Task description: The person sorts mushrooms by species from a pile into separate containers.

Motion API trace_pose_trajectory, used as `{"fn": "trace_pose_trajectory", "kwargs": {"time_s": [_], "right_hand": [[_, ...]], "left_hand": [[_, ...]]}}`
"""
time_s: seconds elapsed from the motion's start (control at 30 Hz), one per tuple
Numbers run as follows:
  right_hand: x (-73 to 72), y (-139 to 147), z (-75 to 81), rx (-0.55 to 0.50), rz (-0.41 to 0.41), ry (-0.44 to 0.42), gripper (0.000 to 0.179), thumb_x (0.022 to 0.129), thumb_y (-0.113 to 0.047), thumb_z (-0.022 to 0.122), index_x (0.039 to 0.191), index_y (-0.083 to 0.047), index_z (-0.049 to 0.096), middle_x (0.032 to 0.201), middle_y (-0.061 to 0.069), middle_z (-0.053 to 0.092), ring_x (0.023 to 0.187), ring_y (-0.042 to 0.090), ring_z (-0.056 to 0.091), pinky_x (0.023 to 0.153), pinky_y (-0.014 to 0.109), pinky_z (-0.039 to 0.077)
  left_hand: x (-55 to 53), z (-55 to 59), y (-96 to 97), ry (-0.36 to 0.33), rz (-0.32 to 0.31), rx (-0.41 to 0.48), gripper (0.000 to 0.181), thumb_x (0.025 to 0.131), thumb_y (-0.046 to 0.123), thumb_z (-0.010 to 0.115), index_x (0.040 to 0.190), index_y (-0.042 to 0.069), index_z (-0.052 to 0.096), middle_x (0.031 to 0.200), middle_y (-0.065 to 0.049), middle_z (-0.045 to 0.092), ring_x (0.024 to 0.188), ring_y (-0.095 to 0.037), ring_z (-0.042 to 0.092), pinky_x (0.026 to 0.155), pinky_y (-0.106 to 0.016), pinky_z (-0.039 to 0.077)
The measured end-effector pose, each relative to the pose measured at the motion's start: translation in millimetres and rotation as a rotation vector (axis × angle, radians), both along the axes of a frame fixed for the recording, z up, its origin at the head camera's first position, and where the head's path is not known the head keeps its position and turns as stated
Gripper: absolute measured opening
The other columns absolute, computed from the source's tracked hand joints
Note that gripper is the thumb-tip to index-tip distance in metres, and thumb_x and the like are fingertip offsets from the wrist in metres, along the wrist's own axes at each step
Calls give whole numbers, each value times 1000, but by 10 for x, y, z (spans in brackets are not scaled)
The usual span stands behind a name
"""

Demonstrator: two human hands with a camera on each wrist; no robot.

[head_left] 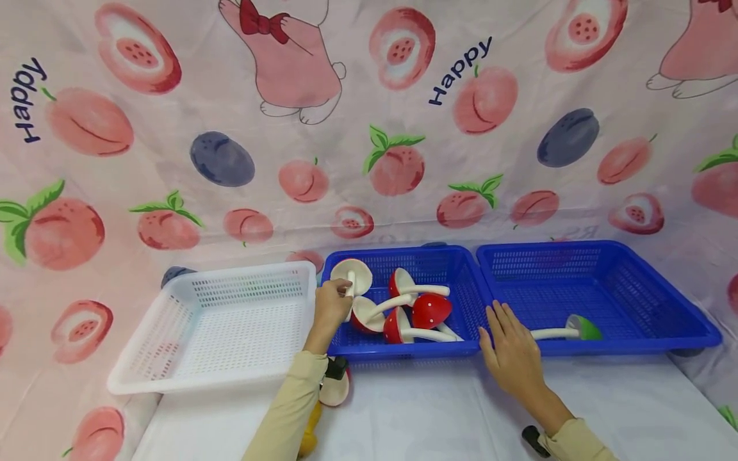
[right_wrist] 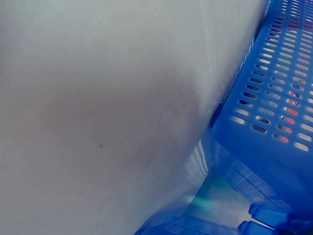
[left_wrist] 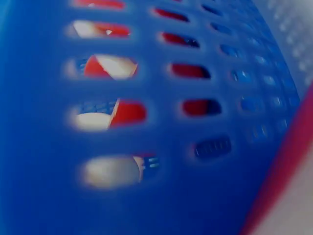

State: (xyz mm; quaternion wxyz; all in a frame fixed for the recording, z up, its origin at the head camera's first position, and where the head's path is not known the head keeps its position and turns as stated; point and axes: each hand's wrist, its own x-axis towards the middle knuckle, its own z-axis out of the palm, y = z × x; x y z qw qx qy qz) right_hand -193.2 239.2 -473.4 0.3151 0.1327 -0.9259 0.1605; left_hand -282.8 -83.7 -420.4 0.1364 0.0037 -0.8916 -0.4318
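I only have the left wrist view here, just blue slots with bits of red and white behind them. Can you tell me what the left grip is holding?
Observer: In the head view, the left grip holds a red-rimmed mushroom by its stem.
Operator: My view doesn't show the other side. Where's the right grip?
Observer: The right grip is at the near left corner of the right-hand blue basket, fingers extended.
Operator: Is anything inside that basket?
Observer: Yes, a green-capped mushroom lies near its front wall.
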Motion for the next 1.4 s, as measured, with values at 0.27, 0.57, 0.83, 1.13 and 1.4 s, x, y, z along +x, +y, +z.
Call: {"fn": "trace_pose_trajectory", "kwargs": {"time_s": [0.27, 0.57, 0.83, 1.13, 1.4], "right_hand": [[-2, -5, 2, -3, -5, -6, 48, 90, -20, 56, 128, 9, 53, 135, 26, 48, 126, 43, 42, 93, 63, 40], [5, 3, -19, 0, -2, 1, 48, 90, -20, 55, 128, 9, 53, 135, 26, 49, 125, 43, 43, 92, 63, 41], [-6, -3, -38, -11, -12, -7, 49, 89, -20, 56, 129, 9, 52, 135, 25, 48, 126, 43, 42, 93, 63, 40], [-13, -15, -64, -10, -16, -15, 49, 89, -20, 56, 129, 8, 52, 135, 26, 48, 127, 42, 41, 93, 63, 40], [-9, -3, -69, -15, -14, 5, 48, 91, -21, 53, 128, 10, 52, 135, 26, 48, 126, 42, 42, 93, 63, 40]], "left_hand": [[20, 33, 19, -79, -66, -173, 36, 69, -11, 57, 103, -7, 70, 95, -21, 69, 93, -39, 62, 71, -42, 53], [86, 109, -10, -209, -161, -260, 40, 73, -9, 57, 113, -10, 63, 116, -27, 59, 115, -40, 49, 88, -44, 46], [92, 129, -69, -188, -248, -353, 8, 72, -8, 57, 76, -2, 61, 73, -10, 55, 75, -26, 54, 65, -34, 47], [137, 140, -140, -198, -360, -326, 5, 72, -6, 53, 77, -4, 54, 73, -6, 45, 70, -23, 43, 63, -35, 40], [284, 285, -202, -173, -348, -244, 39, 80, -2, 58, 118, -11, 57, 111, -22, 61, 103, -32, 56, 86, -42, 48]]}}
